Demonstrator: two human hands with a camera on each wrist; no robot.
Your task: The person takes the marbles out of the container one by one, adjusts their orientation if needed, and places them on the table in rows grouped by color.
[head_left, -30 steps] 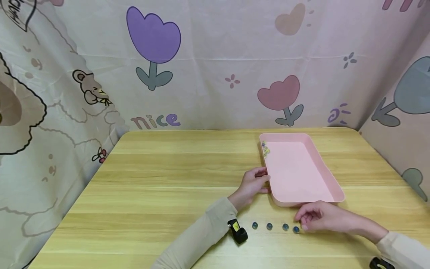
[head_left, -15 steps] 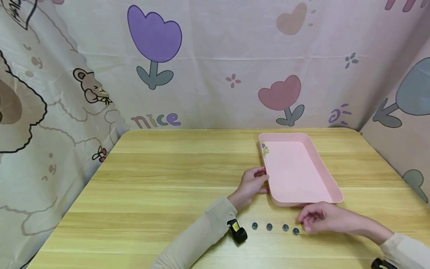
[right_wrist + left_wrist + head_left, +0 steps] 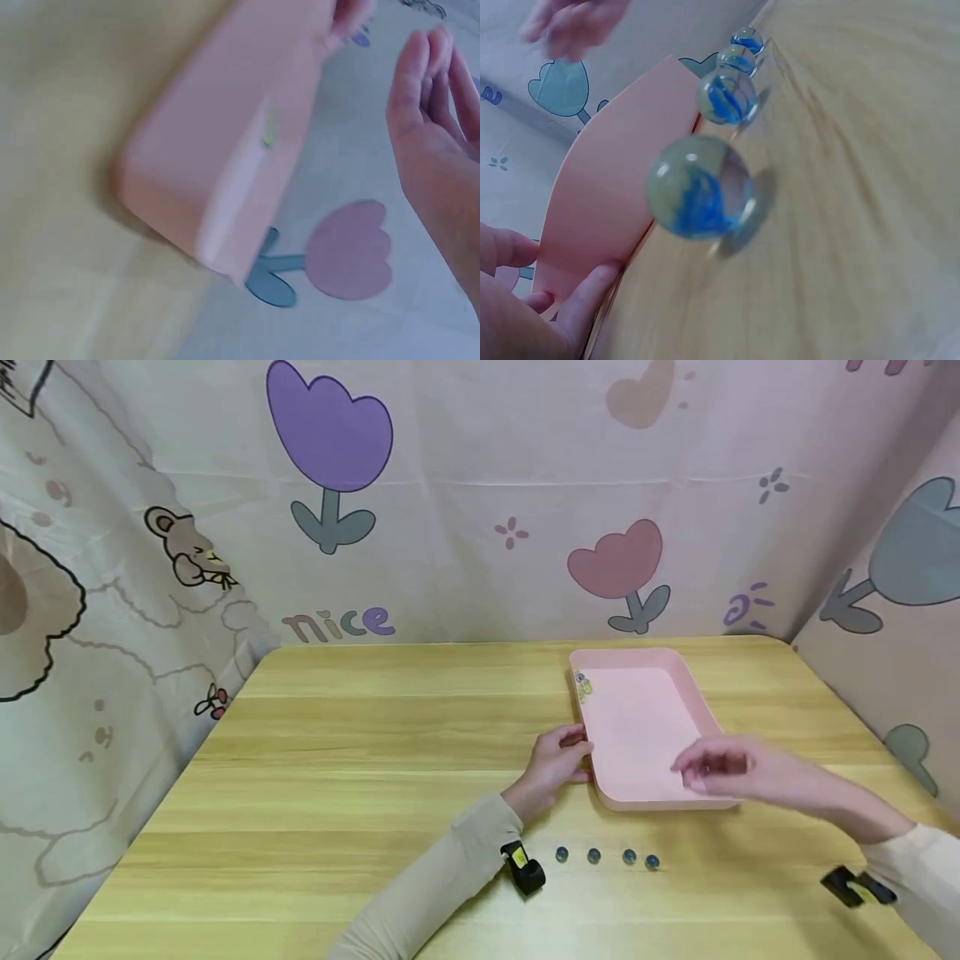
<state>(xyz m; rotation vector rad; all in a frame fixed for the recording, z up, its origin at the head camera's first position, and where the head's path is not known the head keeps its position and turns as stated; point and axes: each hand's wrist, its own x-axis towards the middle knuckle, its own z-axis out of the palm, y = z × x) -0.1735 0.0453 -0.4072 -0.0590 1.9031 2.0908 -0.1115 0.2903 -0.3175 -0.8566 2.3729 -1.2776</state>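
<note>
My left hand [image 3: 553, 768] holds the pink tray [image 3: 637, 718] by its left side near the front, thumb at the rim. In the left wrist view, the left hand's fingers [image 3: 510, 247] sit against the tray's wall. My right hand [image 3: 723, 768] hovers above the tray's front right corner, its fingers loosely bent and nothing visible between them. In the right wrist view, that hand's fingers [image 3: 420, 82] are held close together. Several clear glass marbles with blue swirls, among them the leftmost marble [image 3: 562, 854] and rightmost marble [image 3: 652, 862], lie in a row in front of the tray.
The wooden table [image 3: 375, 735] runs back to a printed curtain [image 3: 465, 527], which also hangs at both sides. A small sticker [image 3: 583, 687] marks the tray's left inner wall. Black wrist cameras [image 3: 525, 870] are strapped over both sleeves.
My right hand has risen from beside the rightmost marble to above the tray's front right corner. The left hand keeps its hold on the tray. The head view has shifted slightly.
</note>
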